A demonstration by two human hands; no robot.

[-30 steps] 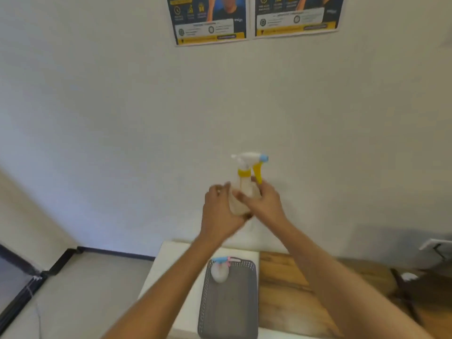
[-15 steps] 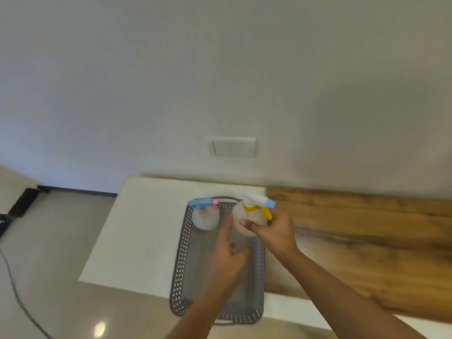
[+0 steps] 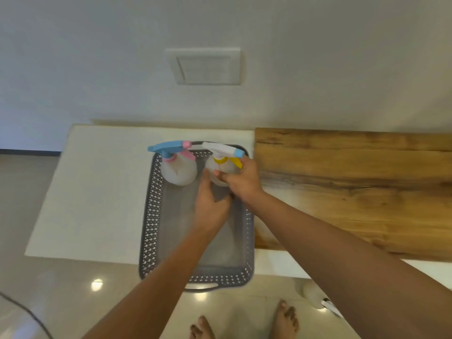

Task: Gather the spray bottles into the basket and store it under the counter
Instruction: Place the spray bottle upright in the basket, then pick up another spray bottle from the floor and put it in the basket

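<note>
1. Behind everything, I see the plain pale wall (image 3: 318, 69) filling the upper half of my view, with a white rectangular switch plate (image 3: 206, 66) set into it.
2. Below it runs the counter: a white smooth countertop section (image 3: 97, 192) on the left and a brown wood-grain countertop section (image 3: 354, 192) on the right, meeting edge to edge.
3. The glossy beige floor (image 3: 49, 302) shows under the counter's front edge, with 2 bare feet at the bottom of the view.
4. The grey perforated plastic basket (image 3: 152, 216) sits on the white section, its right wall near the wood section and its front handle overhanging the counter edge.
5. My left hand (image 3: 211, 209) reaches into the basket, fingers curled around the lower body of the right bottle.
6. My right hand (image 3: 241, 183) grips the same bottle at its neck, just under the trigger.
7. The translucent spray bottle with a white head, yellow collar and yellow trigger (image 3: 223, 156) stands upright in the basket's far right corner, held by both hands.
8. The translucent spray bottle with a blue head and pink trigger (image 3: 178, 171) stands upright in the far left corner, just beside the other, untouched.
</note>
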